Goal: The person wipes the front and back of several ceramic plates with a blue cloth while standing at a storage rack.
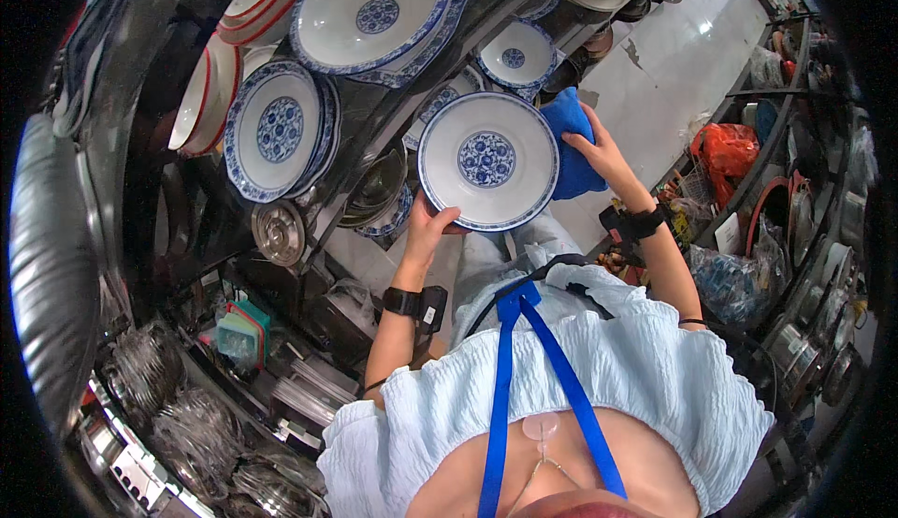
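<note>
My left hand (pixel 429 227) grips the lower left rim of a round white plate (pixel 435 146) with a blue floral medallion and a blue patterned border. The thumb lies on top of the rim, and the other fingers are mostly hidden beneath. A blue cloth (pixel 574 132) is bunched in my right hand (pixel 602 153), just right of the plate. Its left edge meets the plate's rim in this view; I cannot tell whether they touch. The plate's decorated face is turned up toward me.
Dark shelving at the left bears blue-and-white plates (pixel 272 132), a large oval dish (pixel 372 12) and red-rimmed dishes (pixel 203 97). A small blue-patterned dish (pixel 515 53) sits beyond the held plate. Plastic-wrapped metalware (pixel 196 434) fills the lower left. On the right stands a rack with a red plastic bag (pixel 726 156).
</note>
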Motion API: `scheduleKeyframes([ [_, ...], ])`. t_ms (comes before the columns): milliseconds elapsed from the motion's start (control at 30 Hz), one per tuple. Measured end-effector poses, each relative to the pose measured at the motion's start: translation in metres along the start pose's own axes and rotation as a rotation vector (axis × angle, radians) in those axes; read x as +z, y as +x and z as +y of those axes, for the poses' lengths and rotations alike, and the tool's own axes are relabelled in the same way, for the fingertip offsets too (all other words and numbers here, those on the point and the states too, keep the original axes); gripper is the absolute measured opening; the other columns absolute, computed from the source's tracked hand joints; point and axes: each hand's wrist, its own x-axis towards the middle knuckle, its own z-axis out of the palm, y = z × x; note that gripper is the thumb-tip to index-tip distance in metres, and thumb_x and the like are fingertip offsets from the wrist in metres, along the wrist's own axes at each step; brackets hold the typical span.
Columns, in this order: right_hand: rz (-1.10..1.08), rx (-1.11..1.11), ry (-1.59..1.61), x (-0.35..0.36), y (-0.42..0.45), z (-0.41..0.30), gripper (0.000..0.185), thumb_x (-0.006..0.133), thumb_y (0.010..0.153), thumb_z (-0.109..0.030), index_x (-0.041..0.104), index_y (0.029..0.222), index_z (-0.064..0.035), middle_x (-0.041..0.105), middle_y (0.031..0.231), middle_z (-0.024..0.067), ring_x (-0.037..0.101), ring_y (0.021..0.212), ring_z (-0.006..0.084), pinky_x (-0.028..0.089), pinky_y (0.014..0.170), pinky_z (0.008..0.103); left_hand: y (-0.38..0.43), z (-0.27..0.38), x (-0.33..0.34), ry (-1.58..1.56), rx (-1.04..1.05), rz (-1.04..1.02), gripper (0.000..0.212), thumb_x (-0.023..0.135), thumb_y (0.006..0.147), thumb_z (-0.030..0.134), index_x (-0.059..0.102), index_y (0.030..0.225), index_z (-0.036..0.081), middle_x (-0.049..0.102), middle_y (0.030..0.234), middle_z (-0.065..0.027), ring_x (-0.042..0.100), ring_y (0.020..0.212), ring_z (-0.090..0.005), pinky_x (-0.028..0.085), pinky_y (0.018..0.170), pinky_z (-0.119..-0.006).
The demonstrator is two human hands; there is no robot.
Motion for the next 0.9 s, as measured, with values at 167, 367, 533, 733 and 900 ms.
scheduleKeyframes([
  [167, -0.068, -0.024, 0.151, 0.024, -0.045, -0.073, 0.075, 0.065, 0.081, -0.038, 0.026, 0.137, -0.0073, 0.049, 0.122, 0.0137, 0.049, 0.11, 0.0205, 0.038, 0.093, 0.0303, -0.036, 0.029, -0.012, -0.041, 0.058, 0.029, 0.052, 0.059, 0.074, 0.0, 0.039, 0.122, -0.001, 0.056, 0.106, -0.0125, 0.063, 0.085, -0.0197, 0.059, 0.06, -0.031],
  [367, -0.168, -0.186, 0.004, 0.066, -0.051, -0.096, 0.093, 0.074, 0.072, -0.038, 0.02, 0.137, 0.0001, 0.045, 0.127, 0.0167, 0.045, 0.116, 0.0219, 0.033, 0.099, 0.0314, -0.081, 0.059, -0.033, -0.085, 0.265, 0.168, 0.05, 0.061, 0.071, 0.0, 0.043, 0.117, -0.002, 0.058, 0.099, -0.012, 0.063, 0.08, -0.0196, 0.058, 0.054, -0.03],
  [533, -0.301, -0.258, -0.028, 0.113, -0.053, -0.129, 0.101, 0.074, 0.072, -0.04, 0.013, 0.138, 0.0048, 0.041, 0.13, 0.0207, 0.043, 0.119, 0.0248, 0.032, 0.101, 0.0326, -0.112, 0.084, -0.055, -0.118, 0.4, 0.235, 0.045, 0.057, 0.074, 0.0, 0.043, 0.116, -0.004, 0.057, 0.103, -0.0158, 0.064, 0.081, -0.0227, 0.06, 0.056, -0.032],
  [733, -0.375, -0.334, 0.075, 0.162, -0.04, -0.156, 0.098, 0.072, 0.074, -0.04, 0.013, 0.137, 0.0064, 0.043, 0.127, 0.0209, 0.046, 0.116, 0.0245, 0.037, 0.096, 0.0318, -0.128, 0.111, -0.074, -0.144, 0.464, 0.368, 0.042, 0.056, 0.077, 0.007, 0.045, 0.116, -0.003, 0.06, 0.1, -0.012, 0.064, 0.077, -0.0187, 0.058, 0.053, -0.029],
  [900, -0.312, -0.338, 0.12, 0.198, -0.022, -0.163, 0.095, 0.071, 0.075, -0.041, 0.014, 0.135, 0.0071, 0.047, 0.12, 0.0227, 0.051, 0.107, 0.0245, 0.042, 0.089, 0.0306, -0.121, 0.124, -0.086, -0.198, 0.519, 0.443, 0.034, 0.054, 0.077, 0.004, 0.046, 0.109, -0.006, 0.06, 0.096, -0.0134, 0.065, 0.074, -0.0221, 0.059, 0.056, -0.031],
])
